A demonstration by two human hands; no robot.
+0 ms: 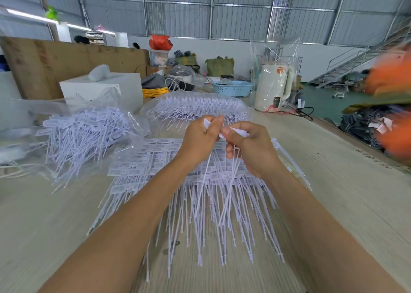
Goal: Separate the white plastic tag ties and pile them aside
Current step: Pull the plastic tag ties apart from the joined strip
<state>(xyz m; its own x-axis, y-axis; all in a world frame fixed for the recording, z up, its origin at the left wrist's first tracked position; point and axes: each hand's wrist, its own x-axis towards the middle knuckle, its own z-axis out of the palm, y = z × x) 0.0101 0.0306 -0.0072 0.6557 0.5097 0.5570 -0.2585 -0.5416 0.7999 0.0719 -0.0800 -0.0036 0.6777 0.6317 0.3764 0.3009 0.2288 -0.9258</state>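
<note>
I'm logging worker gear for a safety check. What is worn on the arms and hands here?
Nothing shows: the left hand and right hand are bare, no gloves, rings or watch in view. Both forearms are bare too, with no sleeves down to the frame edge.

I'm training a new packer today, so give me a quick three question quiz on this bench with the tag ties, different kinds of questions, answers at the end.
1. True or false: the left hand and the right hand each pinch a white tag tie.
2. Where is the loose pile of ties? A: on the person's left, on clear plastic. B: in the blue basket. C: on the floor.
3. Fill in: the cream kettle stands inside a clear plastic ____.

Key: 1 true. 2 A. 3 bag.
</note>
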